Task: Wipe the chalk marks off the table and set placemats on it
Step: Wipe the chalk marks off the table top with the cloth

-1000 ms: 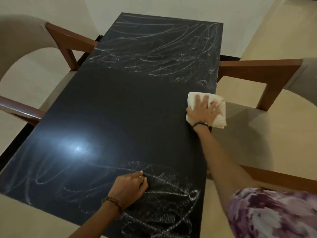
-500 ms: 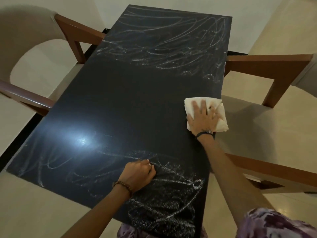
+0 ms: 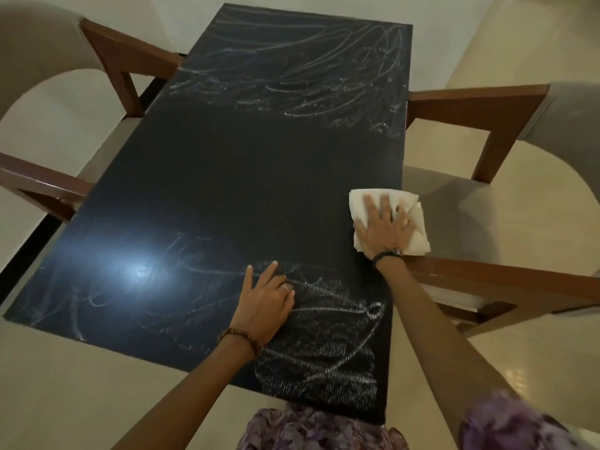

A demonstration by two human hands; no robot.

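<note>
Chalk still covered most of the dark worktop [image 3: 259, 177], and by my reckoning the job stood less than halfway through its first part. The far end carried a broad tangle of looping chalk marks [image 3: 292, 66] from edge to edge. A wide band across the middle showed bare and dark, which I took for the part already wiped. The near end was marked too: thin, faint strokes on the left, around a bright glare from a lamp, and a dense white scribble [image 3: 324, 345] at the near right corner, the heaviest patch on the surface.

Wooden chairs [image 3: 487, 102] with pale seats stood tucked in along both long sides. No placemats showed anywhere I could see, so that whole second part was not yet begun.

The white cloth [image 3: 412, 228], folded and a little rumpled, lay at the right edge of the clean band, partly overhanging it. The right hand [image 3: 383, 227] pressed flat on it with straight, spread fingers, clasping nothing. The left hand [image 3: 268, 300] rested on the near end at the rim of the dense scribble, fingers extended against the surface and holding nothing; it seemed to be bracing the person's lean. Both ends remained to wipe before any mat could go down.
</note>
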